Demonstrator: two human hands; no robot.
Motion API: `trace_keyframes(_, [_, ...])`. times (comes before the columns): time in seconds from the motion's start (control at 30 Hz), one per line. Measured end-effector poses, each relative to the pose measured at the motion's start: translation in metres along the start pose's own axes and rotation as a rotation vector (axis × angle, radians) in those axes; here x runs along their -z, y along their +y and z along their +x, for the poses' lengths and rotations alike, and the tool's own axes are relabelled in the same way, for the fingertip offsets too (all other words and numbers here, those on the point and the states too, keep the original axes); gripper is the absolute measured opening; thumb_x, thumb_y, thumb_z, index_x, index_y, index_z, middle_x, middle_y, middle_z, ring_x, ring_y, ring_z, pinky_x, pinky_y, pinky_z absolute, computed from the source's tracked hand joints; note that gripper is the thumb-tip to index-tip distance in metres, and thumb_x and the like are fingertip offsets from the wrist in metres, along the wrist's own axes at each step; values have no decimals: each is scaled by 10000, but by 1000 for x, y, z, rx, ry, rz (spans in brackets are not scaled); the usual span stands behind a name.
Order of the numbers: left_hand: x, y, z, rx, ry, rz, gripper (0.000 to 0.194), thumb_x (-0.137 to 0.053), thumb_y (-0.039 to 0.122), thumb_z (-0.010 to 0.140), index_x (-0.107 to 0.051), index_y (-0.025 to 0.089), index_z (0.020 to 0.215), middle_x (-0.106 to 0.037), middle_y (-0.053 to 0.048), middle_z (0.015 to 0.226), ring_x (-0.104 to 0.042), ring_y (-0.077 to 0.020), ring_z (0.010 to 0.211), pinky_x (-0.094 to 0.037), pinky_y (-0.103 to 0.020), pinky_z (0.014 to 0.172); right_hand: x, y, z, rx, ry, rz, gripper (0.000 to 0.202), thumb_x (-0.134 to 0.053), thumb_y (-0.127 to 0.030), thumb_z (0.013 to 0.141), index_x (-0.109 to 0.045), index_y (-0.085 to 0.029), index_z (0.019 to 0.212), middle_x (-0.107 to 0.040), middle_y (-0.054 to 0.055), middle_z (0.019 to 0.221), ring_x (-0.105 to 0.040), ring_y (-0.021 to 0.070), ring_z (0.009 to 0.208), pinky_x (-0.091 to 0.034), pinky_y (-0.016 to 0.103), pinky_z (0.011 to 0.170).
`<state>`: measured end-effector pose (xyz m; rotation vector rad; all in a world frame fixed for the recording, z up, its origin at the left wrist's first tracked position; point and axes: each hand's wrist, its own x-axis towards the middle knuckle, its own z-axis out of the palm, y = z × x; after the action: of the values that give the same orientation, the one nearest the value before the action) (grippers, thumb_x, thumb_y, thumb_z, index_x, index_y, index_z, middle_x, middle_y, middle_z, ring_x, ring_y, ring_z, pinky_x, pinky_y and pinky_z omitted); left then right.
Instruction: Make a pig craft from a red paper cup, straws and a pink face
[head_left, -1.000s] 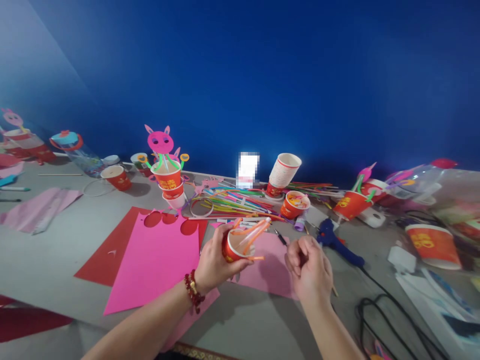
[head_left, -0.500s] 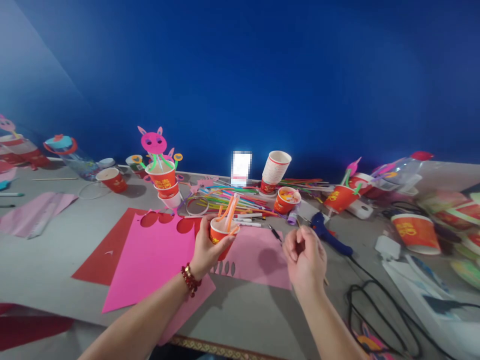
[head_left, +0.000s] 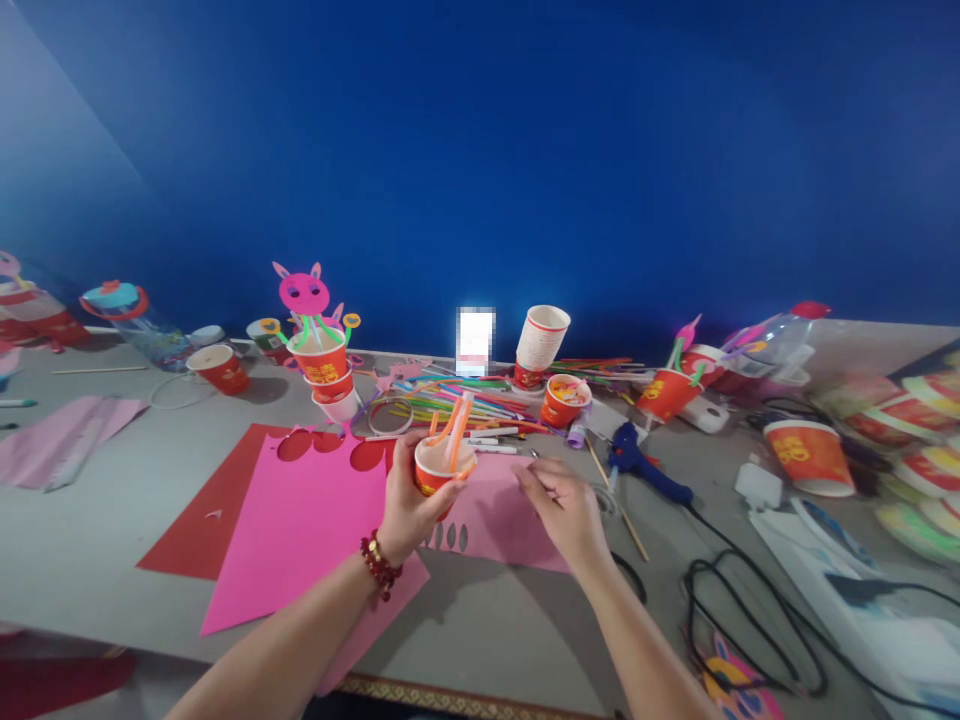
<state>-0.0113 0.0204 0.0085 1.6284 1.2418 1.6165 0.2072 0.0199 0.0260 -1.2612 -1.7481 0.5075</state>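
Note:
My left hand [head_left: 415, 500] is wrapped round a red paper cup [head_left: 431, 478], which leans slightly over the pink paper. Orange and whitish strips [head_left: 459, 430] stand up out of the cup. To the right of the cup, my right hand [head_left: 562, 508] hovers above the light pink sheet [head_left: 499, 535], its fingers bent and drawn together; whether anything small is between the fingertips is too blurred to tell. A wooden stick [head_left: 619, 500] and a blue glue gun [head_left: 646, 465] lie to the right of that hand.
Bright pink paper [head_left: 300, 530] overlaps a red sheet [head_left: 195, 510] on the left. Behind are a pink animal-face cup figure [head_left: 320, 365], coloured sticks [head_left: 439, 400], stacked cups [head_left: 540, 340] and a cup of scraps [head_left: 564, 400]. Black cable [head_left: 739, 580] coils at right.
My right hand has moved left toward the cup, uncovering the wooden stick. My left hand still grips the cup. The view has shifted slightly.

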Motion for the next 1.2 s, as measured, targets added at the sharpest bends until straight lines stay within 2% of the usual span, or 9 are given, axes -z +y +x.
trace_keyframes(0.1, [-1,1,-6,-69,-25,61,673,-808,442,708,-453,232,1239,-592,-72,1131,-643,-241,1006,-540,-384,882,-1,-2,0,39,7,106,161,-647,-357,911,-728,-218,916,-669,108,1152,-666,227,872,-560,355,782])
trace_keyframes(0.17, [-2,0,-9,-100,-26,118,703,-816,442,702,-442,235,1261,-579,-82,1156,-638,-254,1041,-539,-403,908,-3,-9,-3,32,-98,248,356,-650,-322,911,-623,-261,1261,-603,117,1306,-681,215,908,-587,356,796])
trace_keyframes(0.23, [-1,-1,-12,-121,-33,153,717,-817,450,702,-438,237,1271,-575,-87,1161,-639,-260,1050,-543,-413,914,-6,-17,-7,18,-245,361,425,-608,-290,940,-541,-273,1359,-623,109,1281,-689,211,936,-588,359,841])
trace_keyframes(0.33, [-1,0,-14,-144,-37,166,723,-806,491,708,-437,236,1276,-583,-89,1151,-651,-260,1034,-559,-412,898,-10,-25,-14,17,-307,406,425,-574,-271,960,-514,-264,1380,-649,104,1234,-684,219,982,-574,359,881])
trace_keyframes(0.47, [-1,2,-15,-185,-24,197,734,-782,555,715,-445,229,1280,-609,-97,1149,-668,-274,1037,-574,-416,880,-9,-27,-17,121,-237,384,453,-560,-210,940,-500,-274,1385,-640,96,1193,-669,205,935,-560,337,836])
trace_keyframes(0.7, [-2,5,-18,-203,-75,182,769,-752,621,723,-416,235,1296,-633,-106,1153,-692,-276,1025,-586,-408,861,0,-33,-16,229,-240,312,204,-532,-145,895,-642,-220,1049,-654,32,809,-597,170,681,-472,281,645])
trace_keyframes(0.83, [-3,6,-20,-182,-115,163,778,-783,591,703,-418,247,1298,-635,-104,1155,-693,-281,1022,-586,-405,853,3,-35,-17,161,-319,370,180,-517,-153,893,-646,-211,1004,-671,33,797,-612,169,683,-476,279,650])
trace_keyframes(0.97, [-3,4,-23,-139,-141,98,765,-798,573,690,-438,254,1286,-637,-102,1153,-692,-285,1012,-587,-403,840,3,-37,-19,30,-408,488,164,-518,-200,897,-658,-200,983,-613,5,703,-517,121,538,-398,231,502])
trace_keyframes(1.2, [-4,-1,-29,-65,-196,-13,772,-824,500,685,-443,269,1315,-617,-94,1196,-665,-287,1047,-566,-410,882,-5,-37,-23,-190,-414,726,98,-633,-286,866,-671,-200,897,-527,-46,610,-407,61,399,-318,181,380])
